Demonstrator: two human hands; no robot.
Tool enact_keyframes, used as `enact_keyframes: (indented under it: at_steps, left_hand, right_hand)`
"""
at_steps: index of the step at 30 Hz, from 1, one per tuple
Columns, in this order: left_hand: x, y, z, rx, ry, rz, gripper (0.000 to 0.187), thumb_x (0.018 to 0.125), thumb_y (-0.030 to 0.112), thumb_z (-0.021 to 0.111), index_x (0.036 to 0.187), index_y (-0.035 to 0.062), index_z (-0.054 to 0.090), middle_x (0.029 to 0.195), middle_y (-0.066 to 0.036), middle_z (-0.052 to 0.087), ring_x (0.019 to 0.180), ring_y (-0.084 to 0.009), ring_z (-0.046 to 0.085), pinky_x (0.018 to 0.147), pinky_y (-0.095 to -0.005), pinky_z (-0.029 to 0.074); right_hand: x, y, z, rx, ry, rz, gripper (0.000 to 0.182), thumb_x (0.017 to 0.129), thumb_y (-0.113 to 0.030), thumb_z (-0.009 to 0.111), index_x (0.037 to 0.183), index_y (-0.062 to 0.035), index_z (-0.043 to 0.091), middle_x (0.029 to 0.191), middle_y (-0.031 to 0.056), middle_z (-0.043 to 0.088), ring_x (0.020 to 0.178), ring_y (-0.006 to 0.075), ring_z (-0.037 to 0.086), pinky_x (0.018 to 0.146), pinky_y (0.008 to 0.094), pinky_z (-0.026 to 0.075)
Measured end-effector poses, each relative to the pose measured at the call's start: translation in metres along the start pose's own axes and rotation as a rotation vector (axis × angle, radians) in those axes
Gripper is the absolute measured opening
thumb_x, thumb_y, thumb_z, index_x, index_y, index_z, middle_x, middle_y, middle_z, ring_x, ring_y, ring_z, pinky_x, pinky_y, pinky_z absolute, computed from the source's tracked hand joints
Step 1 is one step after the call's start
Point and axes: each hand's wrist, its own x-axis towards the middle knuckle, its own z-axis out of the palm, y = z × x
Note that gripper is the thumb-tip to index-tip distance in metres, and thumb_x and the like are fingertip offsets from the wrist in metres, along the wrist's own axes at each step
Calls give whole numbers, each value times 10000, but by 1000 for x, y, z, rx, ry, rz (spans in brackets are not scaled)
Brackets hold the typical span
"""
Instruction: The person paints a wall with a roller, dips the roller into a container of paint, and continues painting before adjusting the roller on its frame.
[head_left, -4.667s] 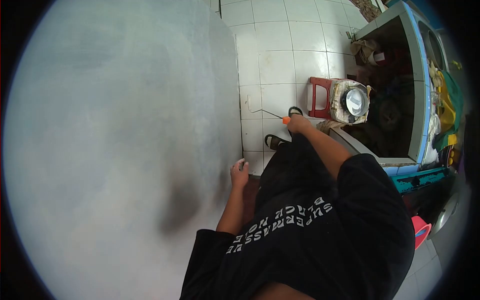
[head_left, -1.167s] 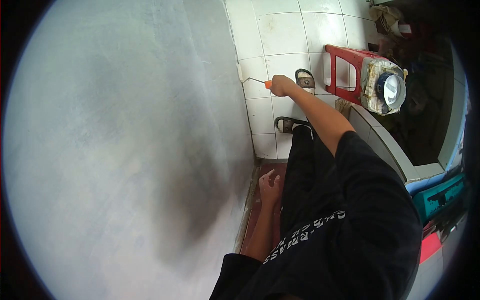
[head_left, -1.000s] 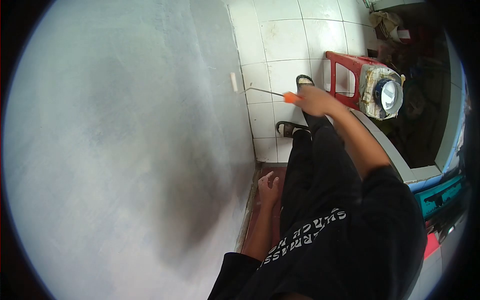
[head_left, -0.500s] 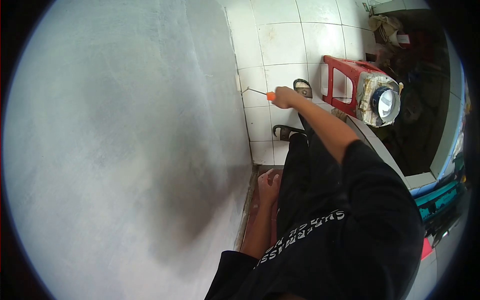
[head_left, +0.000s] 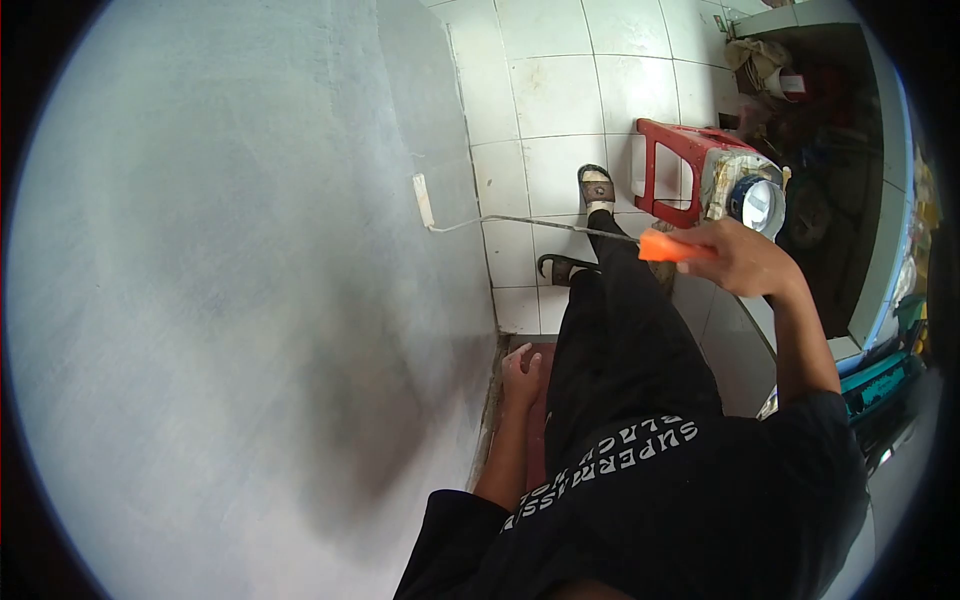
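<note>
My right hand [head_left: 745,258] is closed on the orange handle of a paint roller [head_left: 423,202]. The roller's long thin wire runs leftward, and its small white sleeve lies against the grey wall [head_left: 240,250]. My left hand [head_left: 522,375] hangs low beside the foot of the wall, fingers apart and slightly curled, with nothing in it. Just beyond my right hand, a paint can [head_left: 757,203] with white inside rests on a red plastic stool [head_left: 670,150] whose top is covered with stained material.
White floor tiles [head_left: 560,95] run along the wall's base. My sandalled feet stand on them. At the right, a dark recess [head_left: 840,190] with a pale tiled edge holds cloth and assorted items. A teal object [head_left: 880,385] lies near my right elbow.
My right hand has moved right and down, toward the stool. The roller's sleeve, hardly visible before, now shows clearly against the wall. My left hand has shifted slightly.
</note>
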Motion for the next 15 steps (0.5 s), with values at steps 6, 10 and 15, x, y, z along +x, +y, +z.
enact_keyframes:
  at_steps: [6, 10, 15]
  left_hand:
    - [-4, 36, 2, -74, -62, -130, 397, 893, 302, 641, 1225, 87, 612, 1199, -157, 534, 1078, -294, 542, 918, -379, 458]
    - [-6, 50, -4, -80, -60, -178, 398, 890, 299, 647, 1228, 92, 612, 1204, -149, 524, 1054, -282, 540, 915, -370, 453]
    - [-8, 49, -11, -71, 9, -120, 381, 890, 288, 651, 1220, 100, 620, 1161, -139, 530, 979, -262, 534, 883, -364, 453]
  right_hand:
    - [173, 81, 82, -182, -206, 171, 357, 801, -296, 634, 858, 55, 665, 735, 220, 644, 689, 334, 623, 669, 437, 468]
    - [285, 107, 167, -234, -147, 193, 400, 805, -299, 608, 904, 83, 671, 820, 258, 674, 776, 383, 663, 723, 441, 519]
    - [264, 88, 180, -209, -178, 340, 320, 788, -183, 561, 989, 39, 676, 1052, 255, 673, 995, 359, 660, 865, 414, 523]
